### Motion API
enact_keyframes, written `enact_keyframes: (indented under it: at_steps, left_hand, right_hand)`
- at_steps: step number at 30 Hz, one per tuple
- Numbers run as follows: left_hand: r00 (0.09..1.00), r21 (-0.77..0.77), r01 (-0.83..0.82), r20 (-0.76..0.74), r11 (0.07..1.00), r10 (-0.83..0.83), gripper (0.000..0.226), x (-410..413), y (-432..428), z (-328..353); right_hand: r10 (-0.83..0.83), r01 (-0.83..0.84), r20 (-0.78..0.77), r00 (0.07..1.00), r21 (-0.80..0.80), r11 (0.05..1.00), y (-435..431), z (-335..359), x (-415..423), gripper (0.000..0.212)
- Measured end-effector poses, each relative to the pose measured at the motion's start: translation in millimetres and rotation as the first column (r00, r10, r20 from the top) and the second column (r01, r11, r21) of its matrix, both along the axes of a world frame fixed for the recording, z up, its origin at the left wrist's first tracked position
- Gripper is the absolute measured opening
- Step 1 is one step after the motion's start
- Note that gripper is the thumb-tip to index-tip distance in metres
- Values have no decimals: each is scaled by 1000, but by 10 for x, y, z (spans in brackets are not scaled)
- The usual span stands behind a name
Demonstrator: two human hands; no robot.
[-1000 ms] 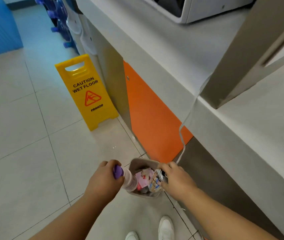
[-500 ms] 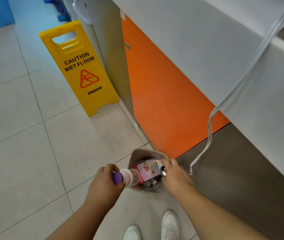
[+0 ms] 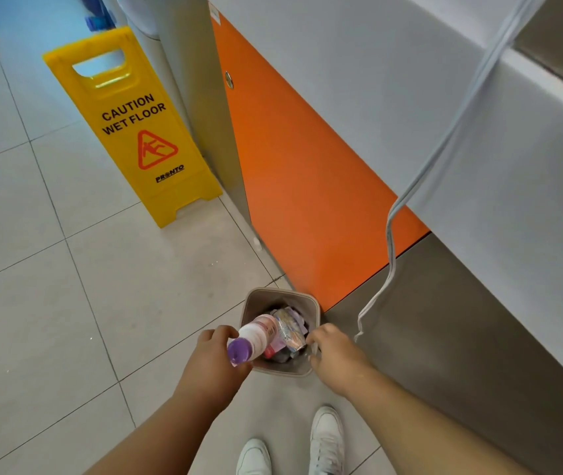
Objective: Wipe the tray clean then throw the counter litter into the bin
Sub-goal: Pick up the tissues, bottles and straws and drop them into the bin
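Over bin (image 3: 281,293): left hand (image 3: 215,366) grips bottle (image 3: 257,335); right hand (image 3: 338,354) at rim, grip unclear.

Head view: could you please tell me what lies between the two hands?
In the head view, the purple-capped bottle, gripped by the left hand, and the litter-filled bin lie between it and the right hand.

Left hand (image 3: 212,366) gripping bottle (image 3: 258,334), over littered bin (image 3: 258,304)

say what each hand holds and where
Left hand grips the bottle at its purple-capped end, over the bin. Right hand: cannot tell whether it holds anything.
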State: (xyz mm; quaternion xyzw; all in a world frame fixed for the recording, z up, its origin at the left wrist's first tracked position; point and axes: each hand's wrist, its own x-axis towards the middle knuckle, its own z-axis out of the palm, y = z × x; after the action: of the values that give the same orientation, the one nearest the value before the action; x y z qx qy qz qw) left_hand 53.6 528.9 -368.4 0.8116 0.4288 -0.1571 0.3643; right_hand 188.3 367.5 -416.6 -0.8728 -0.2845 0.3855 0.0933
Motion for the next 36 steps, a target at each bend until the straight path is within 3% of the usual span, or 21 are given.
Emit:
enact_keyframes:
  at_steps: [11,22,28,36]
  left_hand:
    - [993,41,114,36,993,-115,26,-31,-29,284]
    - [956,44,213,198,976,-218,15,-87,-21,1328]
    - [903,47,290,319,956,-289,15,-177,-49,1929]
    - [818,41,352,471,935,-329,22,16,-314,2528]
  right_hand:
    - [-31,25,41,999,138,990,121,444,35,20]
    - [-154,138,17,988,360,923,-39,1723,-151,15]
    - [-207,125,108,972,511,850,-299,2666,-358,14]
    - [-304,71,308,901,587,806,-756,3754,-467,15]
